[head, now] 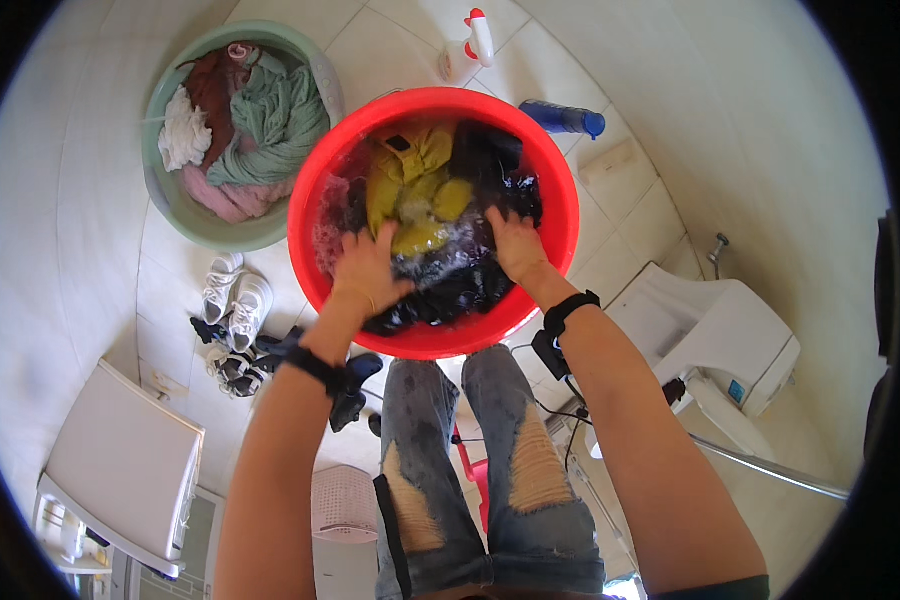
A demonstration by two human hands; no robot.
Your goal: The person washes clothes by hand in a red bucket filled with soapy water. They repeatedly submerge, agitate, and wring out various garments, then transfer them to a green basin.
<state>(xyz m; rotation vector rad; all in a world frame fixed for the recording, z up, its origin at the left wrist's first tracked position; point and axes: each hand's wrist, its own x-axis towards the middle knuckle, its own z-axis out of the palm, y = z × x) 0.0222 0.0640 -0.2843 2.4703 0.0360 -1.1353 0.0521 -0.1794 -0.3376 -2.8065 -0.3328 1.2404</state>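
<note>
A red plastic tub (559,184) of soapy water stands before me, with wet clothes in it. Within it, a yellow garment (390,191) with a dark patch lies toward the back. Dark clothes (487,157) lie around its right side and front, shiny with water. My left hand (367,274) is spread over the left part of the tub, fingers apart at the yellow garment's lower edge. On the right, my right hand (520,244) reaches down onto the dark cloth with thumb and fingers apart; I see no cloth gripped in either hand. Splashing water partly hides the fabric between them.
A green basin (154,180) of wet clothes sits at the back left. A white spray bottle (465,60) and a blue bottle (562,118) stand behind the tub. White sneakers (249,307) are at left, a white toilet fixture (727,330) at right. A cable (559,411) hangs near my right arm.
</note>
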